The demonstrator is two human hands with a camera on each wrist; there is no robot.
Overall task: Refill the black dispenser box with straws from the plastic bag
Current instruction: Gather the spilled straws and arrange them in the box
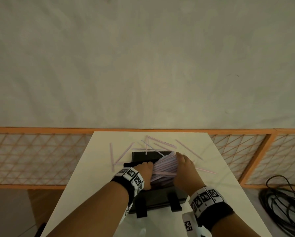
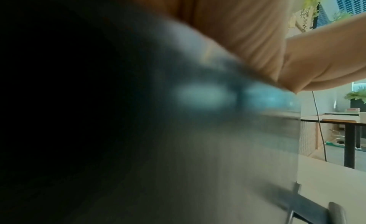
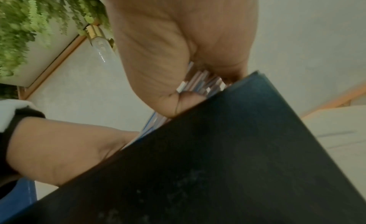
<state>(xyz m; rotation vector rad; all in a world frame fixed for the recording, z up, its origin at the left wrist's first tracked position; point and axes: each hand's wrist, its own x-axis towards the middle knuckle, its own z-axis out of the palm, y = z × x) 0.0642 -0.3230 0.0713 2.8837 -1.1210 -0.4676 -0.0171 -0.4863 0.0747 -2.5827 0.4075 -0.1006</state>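
At table (image 1: 95, 168) centre, matte black dispenser box (image 1: 158, 197) holding thin pale straws (image 1: 163, 168); left hand (image 1: 144, 173) at 9 o'clock, right hand (image 1: 184, 170) at 3, both gripping the bundle; loose straws (image 1: 111, 156) scattered at 12

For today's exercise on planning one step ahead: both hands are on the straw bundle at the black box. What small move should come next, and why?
Probably turn the bundle of straws to line up with the black dispenser box and ease it down. It lies skewed across the opening, one end riding over the far edge, held between the left hand and right hand.
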